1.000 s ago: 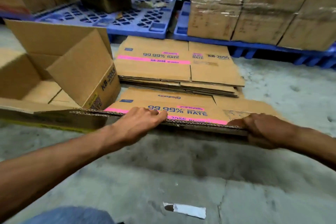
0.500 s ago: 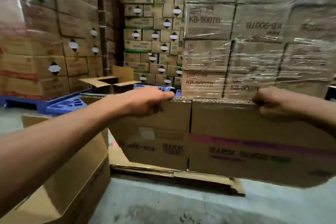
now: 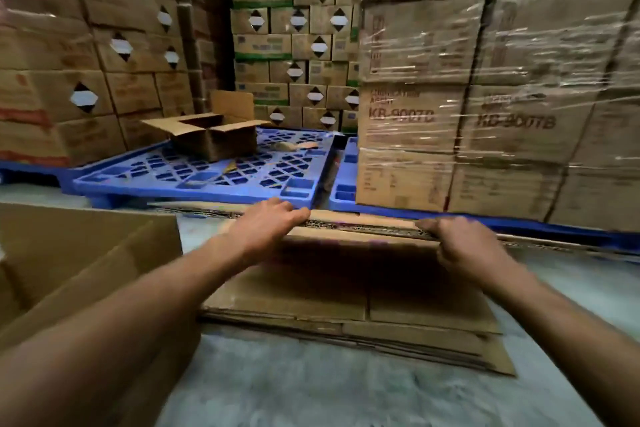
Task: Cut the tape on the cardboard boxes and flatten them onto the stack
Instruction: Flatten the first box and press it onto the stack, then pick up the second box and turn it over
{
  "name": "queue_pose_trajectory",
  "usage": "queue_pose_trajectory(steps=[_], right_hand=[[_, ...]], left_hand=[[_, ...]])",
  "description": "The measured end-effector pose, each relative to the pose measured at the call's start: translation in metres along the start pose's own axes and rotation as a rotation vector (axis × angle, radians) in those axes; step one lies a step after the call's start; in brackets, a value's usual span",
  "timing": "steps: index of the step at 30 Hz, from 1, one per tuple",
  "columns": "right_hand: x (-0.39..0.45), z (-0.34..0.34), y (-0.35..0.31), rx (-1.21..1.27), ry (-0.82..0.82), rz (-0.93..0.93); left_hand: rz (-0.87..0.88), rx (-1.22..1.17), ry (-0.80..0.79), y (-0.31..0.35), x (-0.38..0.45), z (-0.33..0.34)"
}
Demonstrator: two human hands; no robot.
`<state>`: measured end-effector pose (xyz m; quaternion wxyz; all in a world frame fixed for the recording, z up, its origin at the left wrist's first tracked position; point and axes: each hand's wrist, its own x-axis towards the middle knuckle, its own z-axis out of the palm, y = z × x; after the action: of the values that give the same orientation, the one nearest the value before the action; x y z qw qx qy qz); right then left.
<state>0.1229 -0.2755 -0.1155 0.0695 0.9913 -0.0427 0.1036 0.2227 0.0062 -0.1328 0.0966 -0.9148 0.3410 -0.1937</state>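
Note:
I hold a flattened cardboard box (image 3: 360,224) nearly level, edge toward me, just above the stack of flattened boxes (image 3: 346,302) on the floor. My left hand (image 3: 266,225) grips its near edge at the left. My right hand (image 3: 460,246) grips the same edge at the right. The held sheet is blurred by motion, and it shades the stack beneath. An open cardboard box (image 3: 83,263) stands at my left, beside my left forearm.
A blue plastic pallet (image 3: 194,177) lies beyond the stack, carrying another open box (image 3: 211,135). Shrink-wrapped cartons (image 3: 485,97) on a blue pallet rise at the right. Tall walls of cartons (image 3: 69,45) fill the left and back. Grey concrete floor (image 3: 311,392) lies in front.
The flattened box was lifted from the floor, held upright in front of me, and is now swung down flat over the stack. Both hands kept their grip.

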Motion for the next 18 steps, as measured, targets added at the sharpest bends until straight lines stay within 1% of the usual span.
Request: queue_pose_trajectory(steps=[2,4,5,7,8,10,11,13,15,17,18], right_hand=[[0.013,0.067,-0.007,0.022,-0.094,-0.046],[0.019,0.121,-0.014,0.064,-0.219,-0.065],[0.021,0.147,-0.018,0.075,-0.281,-0.076],[0.03,0.18,-0.02,0.049,-0.301,-0.099],[0.035,0.199,-0.022,0.034,-0.308,-0.101],[0.044,0.216,-0.027,0.017,-0.341,-0.113],[0.048,0.238,-0.027,0.007,-0.409,-0.118],[0.048,0.253,-0.035,0.042,-0.518,-0.133],[0.052,0.26,-0.039,0.098,-0.557,-0.122],[0.061,0.26,-0.038,0.107,-0.606,-0.131],[0.06,0.258,-0.036,0.112,-0.649,-0.126]], left_hand=[[-0.005,0.019,-0.154,0.006,0.0,0.067],[-0.063,0.018,-0.311,0.014,-0.007,0.123],[-0.088,0.025,-0.36,0.019,-0.011,0.149],[-0.125,0.045,-0.371,0.027,-0.011,0.18],[-0.144,0.046,-0.407,0.031,-0.012,0.196],[-0.189,0.051,-0.476,0.031,-0.014,0.21],[-0.193,0.056,-0.527,0.038,-0.013,0.232],[-0.208,0.095,-0.589,0.045,-0.022,0.25],[-0.232,0.099,-0.6,0.045,-0.025,0.257],[-0.204,0.015,-0.629,0.037,-0.02,0.253],[-0.165,-0.056,-0.674,0.033,-0.016,0.249]])
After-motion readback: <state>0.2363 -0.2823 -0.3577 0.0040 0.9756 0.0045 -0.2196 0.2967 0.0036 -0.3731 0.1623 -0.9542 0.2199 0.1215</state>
